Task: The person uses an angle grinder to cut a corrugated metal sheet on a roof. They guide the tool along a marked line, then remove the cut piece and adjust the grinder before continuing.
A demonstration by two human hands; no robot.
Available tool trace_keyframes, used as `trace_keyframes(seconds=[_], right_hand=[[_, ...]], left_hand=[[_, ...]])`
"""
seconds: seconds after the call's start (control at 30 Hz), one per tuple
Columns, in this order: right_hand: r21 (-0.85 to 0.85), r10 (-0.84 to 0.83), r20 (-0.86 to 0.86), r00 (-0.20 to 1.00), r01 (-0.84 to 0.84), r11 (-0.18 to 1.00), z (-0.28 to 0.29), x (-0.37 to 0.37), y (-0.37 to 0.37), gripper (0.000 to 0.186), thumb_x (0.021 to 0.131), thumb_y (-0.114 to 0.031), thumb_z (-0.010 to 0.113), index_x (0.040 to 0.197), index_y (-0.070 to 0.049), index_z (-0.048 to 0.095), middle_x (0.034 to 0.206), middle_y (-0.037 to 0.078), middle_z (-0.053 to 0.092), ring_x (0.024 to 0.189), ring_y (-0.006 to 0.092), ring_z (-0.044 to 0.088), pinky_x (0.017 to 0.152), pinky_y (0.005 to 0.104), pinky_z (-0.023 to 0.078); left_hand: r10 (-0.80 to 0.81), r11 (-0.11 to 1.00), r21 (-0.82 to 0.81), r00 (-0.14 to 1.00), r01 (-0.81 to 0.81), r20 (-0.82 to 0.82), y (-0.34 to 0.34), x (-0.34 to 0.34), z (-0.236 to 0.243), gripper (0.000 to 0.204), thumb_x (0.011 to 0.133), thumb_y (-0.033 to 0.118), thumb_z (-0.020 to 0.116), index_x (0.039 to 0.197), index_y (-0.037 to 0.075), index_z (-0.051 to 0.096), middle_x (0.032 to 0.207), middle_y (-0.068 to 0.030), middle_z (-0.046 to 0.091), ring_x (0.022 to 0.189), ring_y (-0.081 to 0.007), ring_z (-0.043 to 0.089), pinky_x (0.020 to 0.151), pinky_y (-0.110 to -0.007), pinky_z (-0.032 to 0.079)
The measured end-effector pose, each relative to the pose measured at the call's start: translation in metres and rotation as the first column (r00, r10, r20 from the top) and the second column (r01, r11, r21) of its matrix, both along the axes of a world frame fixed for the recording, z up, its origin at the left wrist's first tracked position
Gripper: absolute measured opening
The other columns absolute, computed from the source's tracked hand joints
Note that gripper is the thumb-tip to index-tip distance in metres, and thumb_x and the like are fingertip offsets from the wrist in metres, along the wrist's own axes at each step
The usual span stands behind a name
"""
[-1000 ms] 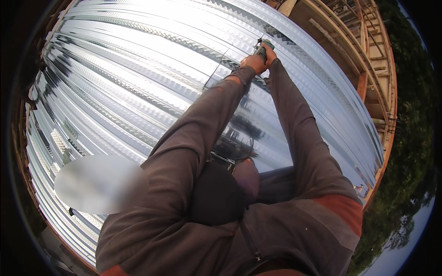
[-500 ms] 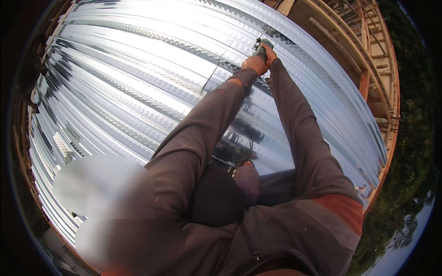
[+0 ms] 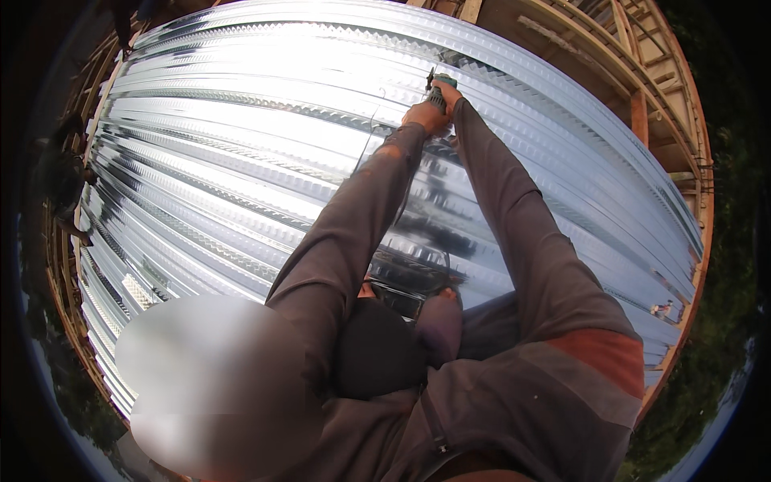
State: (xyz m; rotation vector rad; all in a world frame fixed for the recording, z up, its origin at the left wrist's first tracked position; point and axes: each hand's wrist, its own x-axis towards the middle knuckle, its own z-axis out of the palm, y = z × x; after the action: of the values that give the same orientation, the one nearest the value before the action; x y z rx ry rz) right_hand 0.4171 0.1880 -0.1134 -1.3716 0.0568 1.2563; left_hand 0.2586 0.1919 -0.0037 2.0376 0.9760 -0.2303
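Both arms reach far forward over ribbed, shiny metal decking sheets. My left hand is wrapped round the dark body of a green-and-black power tool, which looks like an angle grinder. Further up the same tool, my right hand grips it near its green end. A dark, thin part at the tool's head lies close to the sheet; whether it touches cannot be made out. Left of my left forearm, a thin dark line like a cord crosses the ribs.
Timber framing and a wooden edge board border the decking on the right, with trees beyond. A person is at the far left edge. My feet rest on the sheets. A blurred patch hides the lower left.
The view has shifted, so the decking's left edge and the person there show more. Both hands, still on the tool, appear slightly further left and higher in the picture.
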Motion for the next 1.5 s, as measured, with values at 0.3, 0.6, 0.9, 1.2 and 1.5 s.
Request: trace_keyframes(seconds=[0.3, 0.6, 0.9, 1.2, 1.5], right_hand=[[0.000, 0.021, 0.068, 0.997, -0.021, 1.000, -0.016, 0.009, 0.019, 0.030, 0.091, -0.035, 0.067, 0.099, -0.007, 0.060, 0.075, 0.013, 0.065, 0.062, 0.0277, 0.067, 0.059, 0.0442, 0.058], [-0.066, 0.047, 0.062, 0.997, -0.043, 0.997, -0.016, 0.016, 0.027, 0.029, 0.094, -0.034, 0.061, 0.102, -0.006, 0.060, 0.081, 0.015, 0.066, 0.067, 0.0285, 0.068, 0.061, 0.0466, 0.059], [-0.130, 0.076, 0.070, 0.995, -0.067, 0.989, -0.006, 0.013, 0.032, 0.031, 0.097, -0.033, 0.058, 0.107, -0.003, 0.059, 0.087, 0.019, 0.068, 0.072, 0.0321, 0.069, 0.067, 0.0509, 0.059], [-0.091, 0.093, 0.117, 0.989, -0.083, 0.992, -0.018, 0.020, 0.034, 0.026, 0.096, -0.030, 0.058, 0.098, -0.004, 0.062, 0.083, 0.016, 0.068, 0.069, 0.0306, 0.068, 0.066, 0.0476, 0.059], [-0.147, 0.113, 0.173, 0.978, -0.088, 0.985, -0.003, 0.010, 0.034, 0.023, 0.096, -0.026, 0.057, 0.096, -0.004, 0.062, 0.081, 0.014, 0.066, 0.066, 0.0274, 0.066, 0.064, 0.0441, 0.058]], left_hand=[[-0.042, 0.997, -0.073, 0.999, 0.039, -0.034, 0.008, -0.007, 0.020, 0.040, 0.084, 0.046, 0.067, 0.092, 0.008, 0.076, 0.083, -0.0073, 0.075, 0.076, -0.0201, 0.074, 0.069, -0.035, 0.056], [-0.224, 0.973, -0.081, 0.969, 0.217, -0.100, 0.023, 0.000, 0.030, 0.033, 0.087, 0.040, 0.063, 0.087, 0.009, 0.074, 0.076, -0.0086, 0.071, 0.063, -0.0204, 0.068, 0.060, -0.036, 0.054], [-0.137, 0.976, -0.173, 0.990, 0.133, -0.013, 0.024, -0.015, 0.055, 0.035, 0.083, 0.039, 0.066, 0.090, 0.005, 0.072, 0.078, -0.0102, 0.070, 0.070, -0.0206, 0.068, 0.061, -0.033, 0.053], [-0.200, 0.963, -0.189, 0.979, 0.189, -0.039, 0.031, -0.013, 0.050, 0.034, 0.083, 0.038, 0.066, 0.088, 0.005, 0.072, 0.077, -0.0095, 0.070, 0.064, -0.0200, 0.066, 0.058, -0.033, 0.051], [-0.262, 0.958, -0.148, 0.961, 0.246, -0.095, 0.040, -0.006, 0.027, 0.032, 0.082, 0.039, 0.066, 0.086, 0.008, 0.072, 0.077, -0.0081, 0.069, 0.064, -0.0193, 0.064, 0.057, -0.034, 0.050]])
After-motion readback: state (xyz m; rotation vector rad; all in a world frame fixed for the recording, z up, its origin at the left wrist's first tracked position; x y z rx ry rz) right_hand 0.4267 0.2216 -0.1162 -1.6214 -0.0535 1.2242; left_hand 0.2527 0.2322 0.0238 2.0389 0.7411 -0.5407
